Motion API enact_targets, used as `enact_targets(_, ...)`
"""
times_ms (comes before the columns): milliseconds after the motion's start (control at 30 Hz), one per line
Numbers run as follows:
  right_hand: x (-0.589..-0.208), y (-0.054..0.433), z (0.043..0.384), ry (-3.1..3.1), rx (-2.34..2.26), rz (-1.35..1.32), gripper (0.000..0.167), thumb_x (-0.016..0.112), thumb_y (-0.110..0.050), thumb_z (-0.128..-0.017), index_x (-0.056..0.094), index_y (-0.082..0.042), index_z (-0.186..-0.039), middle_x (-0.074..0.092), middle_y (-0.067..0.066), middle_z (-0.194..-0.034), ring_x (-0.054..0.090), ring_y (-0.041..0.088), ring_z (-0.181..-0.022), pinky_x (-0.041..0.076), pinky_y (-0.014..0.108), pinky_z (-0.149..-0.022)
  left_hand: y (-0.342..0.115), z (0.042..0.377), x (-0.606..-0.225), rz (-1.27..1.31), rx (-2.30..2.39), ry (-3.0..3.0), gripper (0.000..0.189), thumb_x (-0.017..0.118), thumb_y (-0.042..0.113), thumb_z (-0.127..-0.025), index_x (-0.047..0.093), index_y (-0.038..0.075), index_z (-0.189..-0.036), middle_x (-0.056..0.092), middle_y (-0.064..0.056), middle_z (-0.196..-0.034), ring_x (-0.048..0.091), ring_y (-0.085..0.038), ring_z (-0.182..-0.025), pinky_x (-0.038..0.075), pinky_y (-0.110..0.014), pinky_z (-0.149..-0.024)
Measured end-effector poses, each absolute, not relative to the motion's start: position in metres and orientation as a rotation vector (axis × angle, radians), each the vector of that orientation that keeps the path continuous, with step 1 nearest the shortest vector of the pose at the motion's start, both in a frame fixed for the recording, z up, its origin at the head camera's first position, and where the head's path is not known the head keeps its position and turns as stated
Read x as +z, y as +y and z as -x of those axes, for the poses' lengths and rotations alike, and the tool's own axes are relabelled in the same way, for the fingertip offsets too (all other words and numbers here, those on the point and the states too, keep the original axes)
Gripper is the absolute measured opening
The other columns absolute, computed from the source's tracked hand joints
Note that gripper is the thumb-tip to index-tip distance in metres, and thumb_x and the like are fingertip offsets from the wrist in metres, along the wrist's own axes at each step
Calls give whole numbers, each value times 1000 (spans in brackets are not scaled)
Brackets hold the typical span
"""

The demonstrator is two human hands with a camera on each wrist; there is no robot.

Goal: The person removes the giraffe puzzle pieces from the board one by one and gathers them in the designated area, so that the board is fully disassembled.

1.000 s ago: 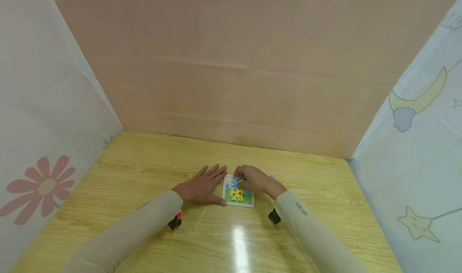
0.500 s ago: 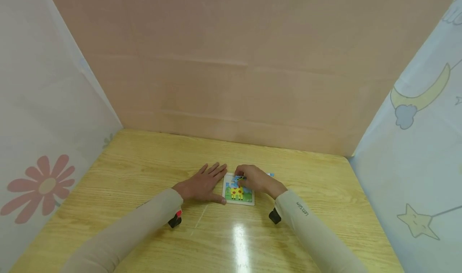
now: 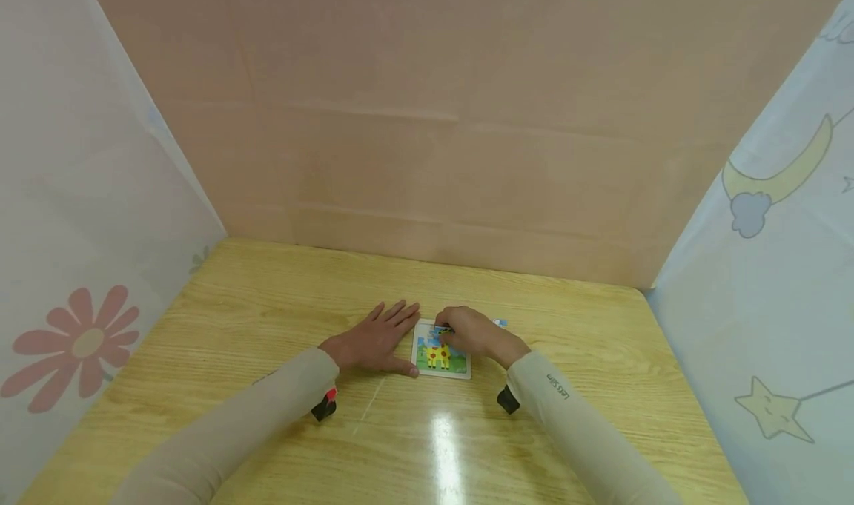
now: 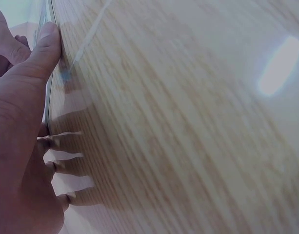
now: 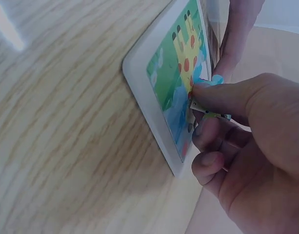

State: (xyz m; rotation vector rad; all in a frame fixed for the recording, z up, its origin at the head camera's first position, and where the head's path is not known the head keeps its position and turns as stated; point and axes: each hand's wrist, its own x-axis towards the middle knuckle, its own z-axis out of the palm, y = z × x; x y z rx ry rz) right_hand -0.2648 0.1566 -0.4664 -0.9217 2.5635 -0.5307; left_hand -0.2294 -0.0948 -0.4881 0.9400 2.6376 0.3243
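A white-rimmed jigsaw puzzle board point(image 3: 443, 376) with a yellow, red-spotted giraffe on green and blue lies flat on the table. My left hand point(image 3: 373, 344) rests palm down at its left, fingers spread, with the thumb at the board's near left corner and fingertips by its far left edge. My right hand point(image 3: 475, 334) is over the upper right of the board. In the right wrist view, its thumb and fingers pinch a puzzle piece point(image 5: 204, 109), tilted above the picture, with blue and green showing; the fingers hide part of it.
A loose blue-and-white puzzle piece point(image 3: 500, 322) lies on the wooden table point(image 3: 567, 431) just beyond the right hand. A tan wall sheet point(image 3: 427, 156) closes off the back, with printed white sheets at both sides.
The right hand keeps its pinch on the puzzle piece at nearly the same spot, the piece turned slightly. My left hand has stayed in place beside the board.
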Motion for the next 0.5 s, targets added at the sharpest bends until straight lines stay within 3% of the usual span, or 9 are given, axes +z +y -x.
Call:
enact_targets(200,-455,162,263,2572,-600,907,21,64,-12,-107,73,-4,-123,76,8,-117,70,19,-103,60,45,-96,-94,229,-487,-935,325,2640,110,59,77,-96,15,11,-173,6,-4,-183,4,-32,-171,7,-63,-136)
enact_targets(367,-449,171,267,2585,-642,886,27,53,-9,-111,71,2,-128,73,11,-112,64,15,-91,58,37,-86,-94,230,-489,-926,294,2655,111,58,78,-95,15,12,-173,6,-4,-183,4,-31,-171,8,-62,-137)
enact_targets(500,-447,180,268,2600,-628,834,33,51,-14,-113,70,2,-134,68,10,-114,59,14,-89,54,31,-82,-94,230,-491,-919,295,2661,111,59,78,-95,16,12,-173,7,-4,-183,5,-32,-171,8,-62,-137)
